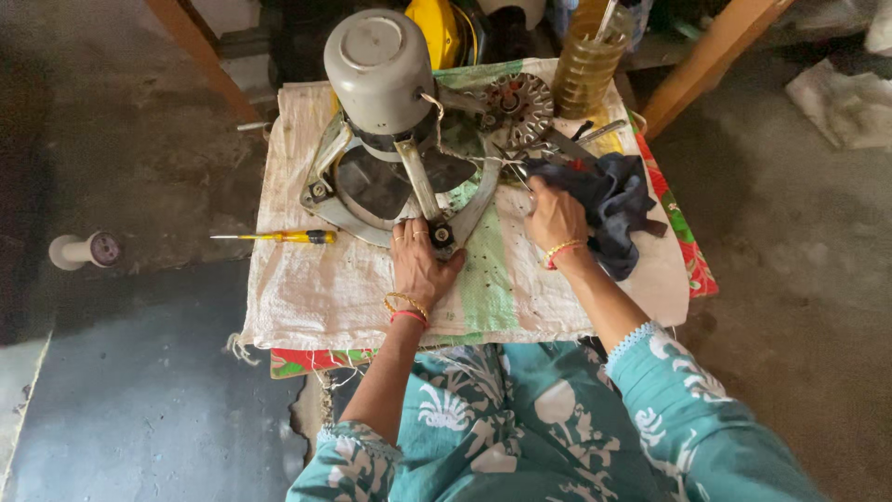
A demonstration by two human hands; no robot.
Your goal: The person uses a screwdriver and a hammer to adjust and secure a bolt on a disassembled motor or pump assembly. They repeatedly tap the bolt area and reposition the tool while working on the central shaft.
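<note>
Left hand [420, 263] presses flat on a grimy metal motor frame [390, 177] while right hand [555, 216] clutches a dark rag [613, 200] against it, wiping barely begun.

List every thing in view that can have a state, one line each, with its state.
Fan motor assembly: bare, lying on the sack, motor housing up.
Left hand: pressing on the bracket's near corner.
Right hand: gripping the dark cloth.
Dark cloth: bunched against the bracket's right side.
Yellow screwdriver: lying flat, untouched.
Plastic jar: upright, open, a tool standing in it.
Woven sack: spread flat.
</note>
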